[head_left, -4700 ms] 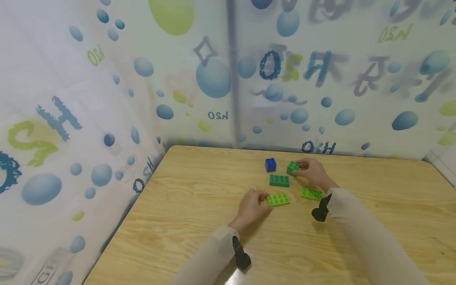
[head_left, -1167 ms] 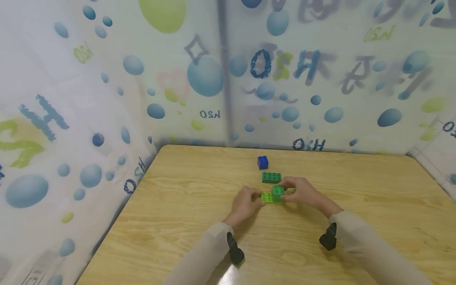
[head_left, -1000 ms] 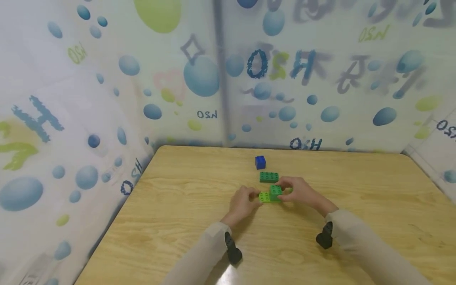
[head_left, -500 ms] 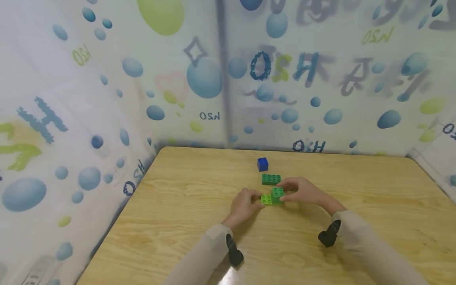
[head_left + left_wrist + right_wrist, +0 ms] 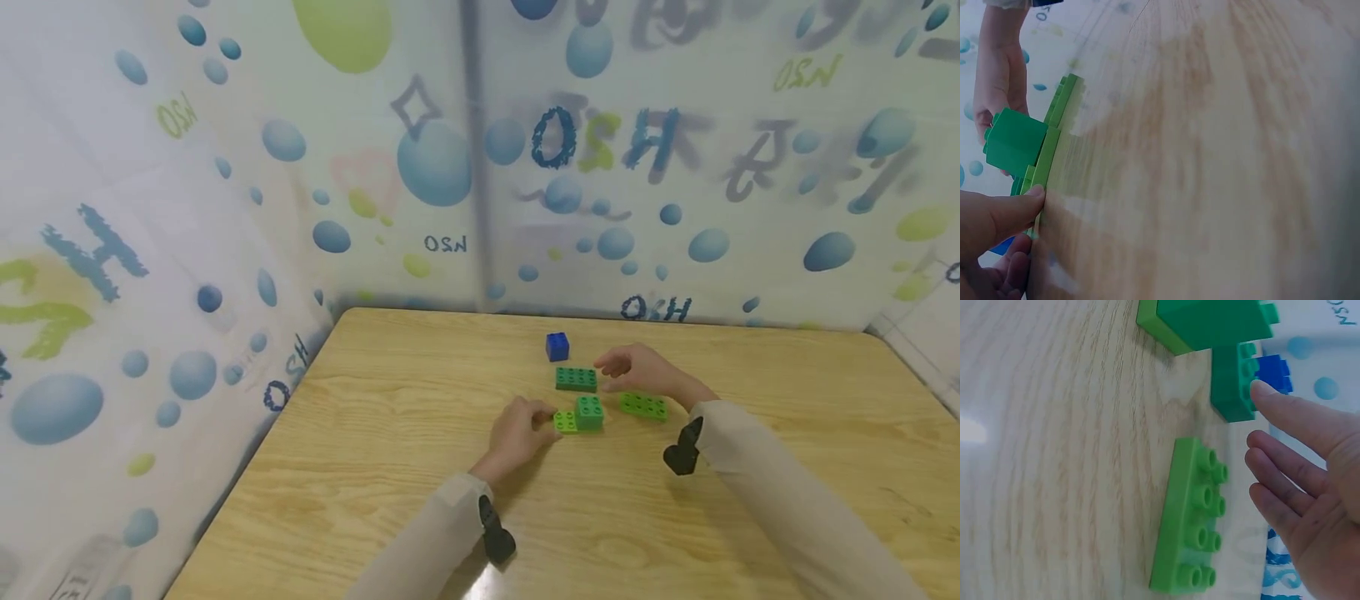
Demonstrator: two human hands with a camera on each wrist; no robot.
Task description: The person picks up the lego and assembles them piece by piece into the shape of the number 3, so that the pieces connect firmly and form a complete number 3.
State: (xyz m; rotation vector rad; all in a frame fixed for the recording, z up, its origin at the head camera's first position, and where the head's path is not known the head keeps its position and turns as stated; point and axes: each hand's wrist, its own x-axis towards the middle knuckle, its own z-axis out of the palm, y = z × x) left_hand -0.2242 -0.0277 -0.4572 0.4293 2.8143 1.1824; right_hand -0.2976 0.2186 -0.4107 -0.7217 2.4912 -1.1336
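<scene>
My left hand pinches the left end of a flat lime brick on the table, thumb in front and fingers behind. On that brick's right half sits a square green brick, whose side also shows in the left wrist view. My right hand holds nothing and hovers with loosely bent fingers just right of a long dark green brick. Below it lies a second flat lime brick, its studs up in the right wrist view.
A small blue brick stands behind the dark green one. The wooden table meets a patterned wall covering at its back edge and on the left. Bare wood extends left of the bricks.
My right hand brought the square green brick from the back onto the left-hand lime brick, then let go and rose back and right. My left hand keeps its pinch.
</scene>
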